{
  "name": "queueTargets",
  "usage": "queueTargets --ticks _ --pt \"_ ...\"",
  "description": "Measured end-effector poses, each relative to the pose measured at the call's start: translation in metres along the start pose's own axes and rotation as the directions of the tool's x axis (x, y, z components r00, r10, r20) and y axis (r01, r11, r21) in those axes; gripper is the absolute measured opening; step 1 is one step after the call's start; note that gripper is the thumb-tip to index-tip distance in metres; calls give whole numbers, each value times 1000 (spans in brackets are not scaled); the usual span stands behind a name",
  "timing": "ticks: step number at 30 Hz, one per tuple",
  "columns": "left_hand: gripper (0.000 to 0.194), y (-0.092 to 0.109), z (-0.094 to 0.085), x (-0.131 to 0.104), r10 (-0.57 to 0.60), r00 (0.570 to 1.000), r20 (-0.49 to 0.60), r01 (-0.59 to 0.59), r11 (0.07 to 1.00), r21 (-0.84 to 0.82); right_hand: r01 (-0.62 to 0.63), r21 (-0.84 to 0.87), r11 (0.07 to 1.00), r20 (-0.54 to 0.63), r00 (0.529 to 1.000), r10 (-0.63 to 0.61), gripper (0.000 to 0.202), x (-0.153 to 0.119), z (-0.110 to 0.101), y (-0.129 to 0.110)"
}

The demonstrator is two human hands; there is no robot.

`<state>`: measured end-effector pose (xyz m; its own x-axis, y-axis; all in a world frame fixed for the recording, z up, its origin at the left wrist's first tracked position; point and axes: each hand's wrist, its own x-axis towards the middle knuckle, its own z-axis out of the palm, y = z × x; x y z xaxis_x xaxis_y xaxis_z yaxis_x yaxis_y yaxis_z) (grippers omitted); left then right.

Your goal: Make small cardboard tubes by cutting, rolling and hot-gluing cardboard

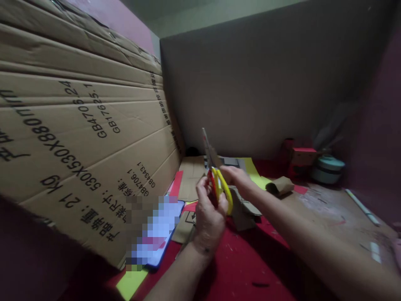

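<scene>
The left hand (209,209) is closed around the handles of the yellow-and-red-handled metal scissors (219,184), whose blades point upward and tilt slightly left, above the dark red cloth (233,263). Just beyond the handles, the right hand (233,174) has its fingers close together beside a narrow, blurred brown piece (214,158) near the blades; whether it grips that piece, or how tightly its fingers close, I cannot tell. Below the right hand stand folded pieces of brown corrugated cardboard (242,215). To the left of the left hand lie a flat brown cardboard piece with a printed black mark (183,225) and a blue-edged phone (156,259), its screen pixelated. A large printed brown cardboard sheet (78,125) leans up along the left side. At the far right sit a red box (303,159) and a round teal container with a dark band (327,165), near a crumpled brown paper piece (282,186).
</scene>
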<state>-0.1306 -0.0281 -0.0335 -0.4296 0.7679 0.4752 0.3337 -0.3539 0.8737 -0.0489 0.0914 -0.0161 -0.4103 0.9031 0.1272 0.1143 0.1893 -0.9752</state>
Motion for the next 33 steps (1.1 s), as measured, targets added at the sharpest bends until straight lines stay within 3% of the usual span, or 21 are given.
queueTargets --ticks 3,4,6,8,11,16,17,19,21,23,26,28,31,33 --pt "49 3 -5 9 -99 995 -6 98 970 221 -28 171 985 57 998 18 55 -16 -44 -5" --pt "48 3 -6 11 -148 989 15 133 925 357 -55 354 934 119 993 13 55 -25 -57 -5" --pt "46 0 -7 14 -249 962 109 132 777 615 -115 535 837 203 979 5 57 -47 -77 -5" --pt "43 -7 -7 15 -301 940 164 95 689 719 -168 563 809 247 969 30 61 -70 -89 -4" --pt "32 -17 -5 12 -317 928 197 82 690 719 -208 524 826 264 962 74 64 -97 -95 -1" --pt "34 -7 7 10 -234 934 269 34 809 587 -251 604 756 274 957 99 58 -127 -101 8" --pt "37 -1 13 9 -230 921 315 47 866 497 -257 627 735 277 956 98 55 -131 -101 10" --pt "41 11 27 6 -253 864 435 179 962 205 -278 673 685 300 950 91 51 -136 -100 14" --pt "43 21 42 2 -291 794 534 424 894 -144 -339 686 643 360 927 104 50 -140 -97 15" --pt "42 26 54 0 -320 761 565 553 776 -304 -368 679 635 396 912 105 46 -143 -95 13" --pt "35 26 61 3 -370 741 560 616 706 -348 -217 695 685 293 956 6 40 -148 -98 11" --pt "27 24 60 7 -406 714 570 662 656 -362 -97 660 745 234 969 -82 52 -151 -103 11" --pt "22 18 58 9 -435 663 609 719 597 -357 51 463 885 240 954 -181 68 -154 -105 17" --pt "22 14 57 6 -433 632 642 744 572 -346 172 275 946 211 949 -234 50 -154 -104 21"
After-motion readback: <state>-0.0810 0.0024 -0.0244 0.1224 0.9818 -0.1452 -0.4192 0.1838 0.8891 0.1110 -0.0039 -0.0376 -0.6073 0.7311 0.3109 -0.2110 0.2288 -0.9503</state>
